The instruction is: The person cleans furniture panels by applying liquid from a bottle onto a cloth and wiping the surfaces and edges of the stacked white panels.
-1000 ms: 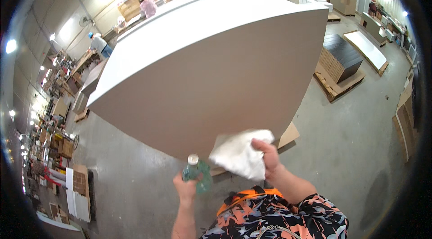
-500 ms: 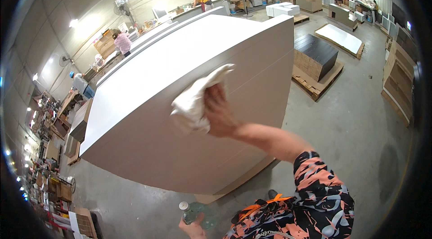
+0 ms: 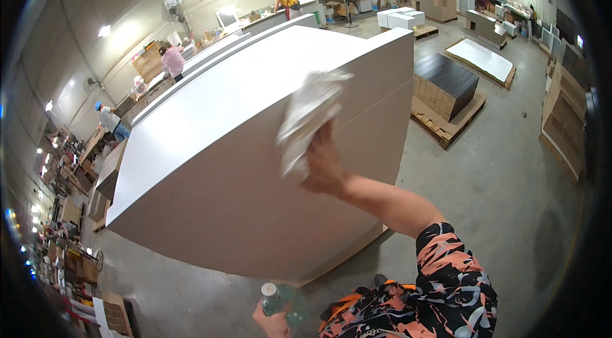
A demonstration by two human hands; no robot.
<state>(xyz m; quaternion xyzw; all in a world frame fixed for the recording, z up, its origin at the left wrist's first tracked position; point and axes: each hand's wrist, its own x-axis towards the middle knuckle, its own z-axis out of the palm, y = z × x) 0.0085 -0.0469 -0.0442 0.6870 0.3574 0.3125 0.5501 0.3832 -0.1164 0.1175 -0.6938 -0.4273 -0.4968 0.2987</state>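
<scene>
Item, wiping in hand: I log my right hand with fingers closed on a white cloth pressed mid-frame against the large white panel, my left hand gripping a spray bottle at the bottom edge; progress across the surface unreadable.

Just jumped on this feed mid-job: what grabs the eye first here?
A tall stack of big white panels fills the middle of the view. The right hand presses a crumpled white cloth onto its top, near the right edge. At the bottom edge, the left hand grips a small greenish spray bottle.
</scene>
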